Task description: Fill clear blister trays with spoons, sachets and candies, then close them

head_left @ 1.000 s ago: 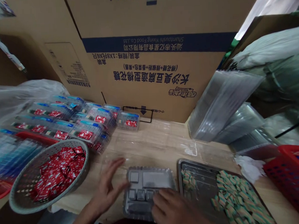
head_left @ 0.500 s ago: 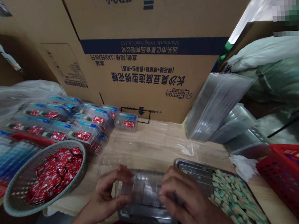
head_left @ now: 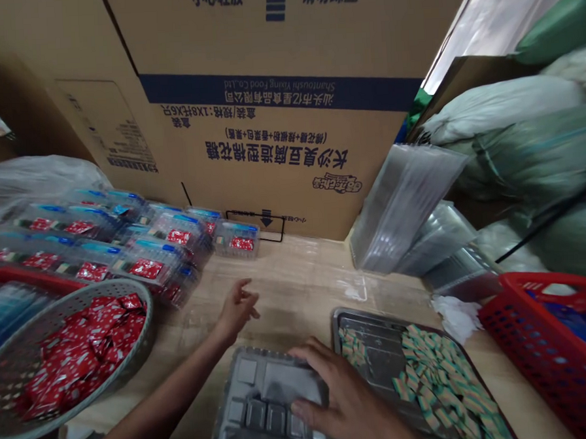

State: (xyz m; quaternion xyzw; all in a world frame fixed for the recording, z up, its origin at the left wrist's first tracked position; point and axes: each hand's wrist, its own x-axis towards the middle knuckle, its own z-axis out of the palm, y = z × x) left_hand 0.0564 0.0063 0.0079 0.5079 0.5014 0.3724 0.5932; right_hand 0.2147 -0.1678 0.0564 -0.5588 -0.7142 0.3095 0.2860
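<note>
The right hand lies spread on a compartmented plastic tray at the desk edge, its open grip apparently steadying the tray, while the left hand stands open nearby, pinching nothing.

Hands at a plastic tray

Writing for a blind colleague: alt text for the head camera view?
A person's right hand rests on a clear compartmented plastic tray; the left hand hovers beside it. Nearby sit a metal tray of striped packets and a basket of red sachets.
</note>
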